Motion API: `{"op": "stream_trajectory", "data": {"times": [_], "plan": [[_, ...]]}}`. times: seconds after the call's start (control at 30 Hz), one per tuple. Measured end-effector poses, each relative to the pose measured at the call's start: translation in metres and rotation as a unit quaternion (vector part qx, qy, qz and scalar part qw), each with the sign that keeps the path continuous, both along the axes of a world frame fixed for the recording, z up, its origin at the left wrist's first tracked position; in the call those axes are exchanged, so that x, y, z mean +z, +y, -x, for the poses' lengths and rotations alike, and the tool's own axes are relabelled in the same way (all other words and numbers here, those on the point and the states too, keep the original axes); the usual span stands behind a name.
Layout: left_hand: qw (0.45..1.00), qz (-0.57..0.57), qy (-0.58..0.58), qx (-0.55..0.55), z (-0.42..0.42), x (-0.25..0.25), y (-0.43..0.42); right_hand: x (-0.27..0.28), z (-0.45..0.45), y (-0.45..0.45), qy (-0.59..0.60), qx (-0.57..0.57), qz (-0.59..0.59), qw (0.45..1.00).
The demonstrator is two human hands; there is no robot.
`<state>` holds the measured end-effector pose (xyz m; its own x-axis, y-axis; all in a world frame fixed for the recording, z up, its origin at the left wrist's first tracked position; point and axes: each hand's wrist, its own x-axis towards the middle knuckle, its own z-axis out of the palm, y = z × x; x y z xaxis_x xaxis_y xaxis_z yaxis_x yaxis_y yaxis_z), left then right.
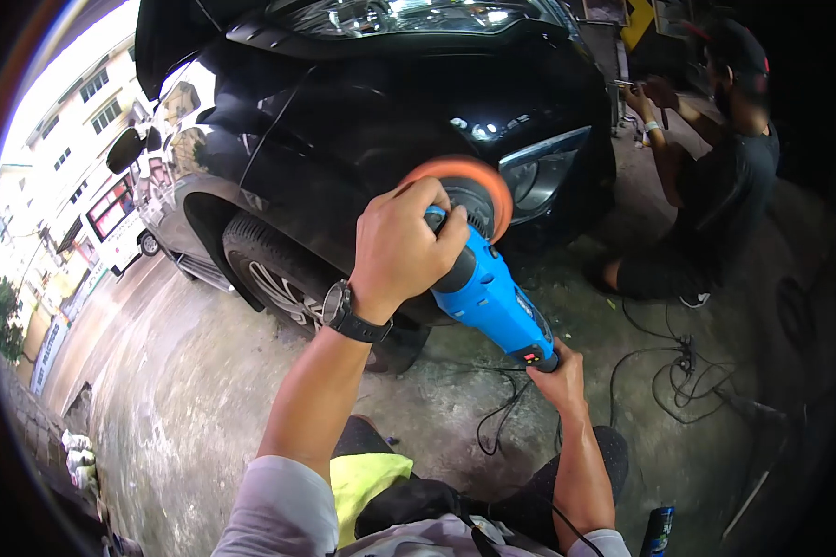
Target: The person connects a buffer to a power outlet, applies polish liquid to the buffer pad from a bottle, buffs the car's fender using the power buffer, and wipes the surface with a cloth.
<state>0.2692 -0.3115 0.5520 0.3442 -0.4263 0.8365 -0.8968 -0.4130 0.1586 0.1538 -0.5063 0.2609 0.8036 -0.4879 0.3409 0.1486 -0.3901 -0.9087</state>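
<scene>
A blue car polisher [490,295] is held in both hands, its orange pad [497,186] against the front fender of a black car [362,111]. The pad's edge looks smeared, as if spinning. Near the head of the tool, my left hand [404,241] is closed over its front part, with a black watch on the wrist. Lower down, my right hand [559,376] wraps round the rear end of the body. The pad sits just left of the fog lamp [537,176] and above the front wheel [274,274].
A person in dark clothes [729,186] squats at the right, holding something small. Black cables [687,362] lie tangled on the concrete floor [204,399]. A yellow-green cloth [367,483] lies over my lap. A dark can [658,531] stands at lower right.
</scene>
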Motion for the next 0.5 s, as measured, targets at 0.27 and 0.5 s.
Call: {"op": "stream_trajectory", "data": {"times": [0.27,0.5], "plan": [[0.999,-0.008,0.027,0.023,0.011,-0.037,-0.01,-0.014,0.001,-0.005,0.023,0.017,-0.012,1.0],[0.998,-0.013,0.016,0.053,0.021,-0.08,-0.029,-0.057,-0.01,-0.019,0.056,0.043,-0.03,0.997]]}}
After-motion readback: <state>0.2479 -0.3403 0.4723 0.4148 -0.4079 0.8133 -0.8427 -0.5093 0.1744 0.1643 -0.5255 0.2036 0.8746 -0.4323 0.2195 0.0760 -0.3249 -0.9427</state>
